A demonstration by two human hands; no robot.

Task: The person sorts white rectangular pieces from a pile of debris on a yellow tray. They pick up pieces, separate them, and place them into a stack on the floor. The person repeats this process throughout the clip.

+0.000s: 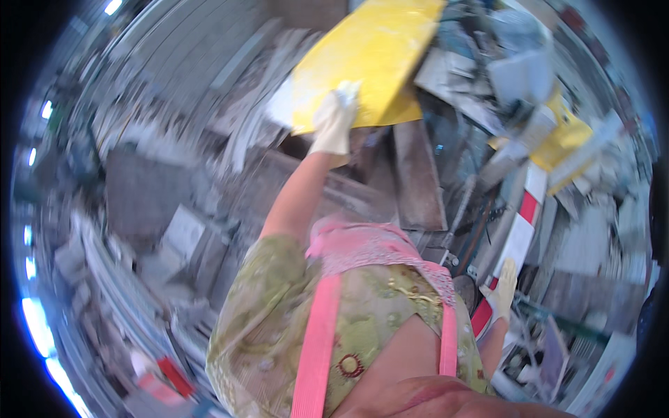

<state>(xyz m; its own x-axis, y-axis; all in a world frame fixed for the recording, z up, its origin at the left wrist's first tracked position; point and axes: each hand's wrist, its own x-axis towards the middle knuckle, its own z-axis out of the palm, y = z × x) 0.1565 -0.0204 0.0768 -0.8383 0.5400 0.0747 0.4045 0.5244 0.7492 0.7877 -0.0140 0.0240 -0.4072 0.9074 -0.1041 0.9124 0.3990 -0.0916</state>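
Jumbled scrap [589,233] (mostly grey boards [174,56]) surrounds the yellow sheet [369,59].

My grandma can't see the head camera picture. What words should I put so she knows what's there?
A person's pale-gloved left hand reaches to a big yellow sheet amid jumbled scrap panels. The gloved right hand is at a red-and-white bar. The person wears a green patterned top with pink straps.

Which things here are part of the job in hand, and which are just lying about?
In hand:
- yellow sheet, left hand on it; grip blurred

Apparently lying about:
- red-and-white striped bar, beside right hand; contact unclear
- smaller yellow piece
- brown board
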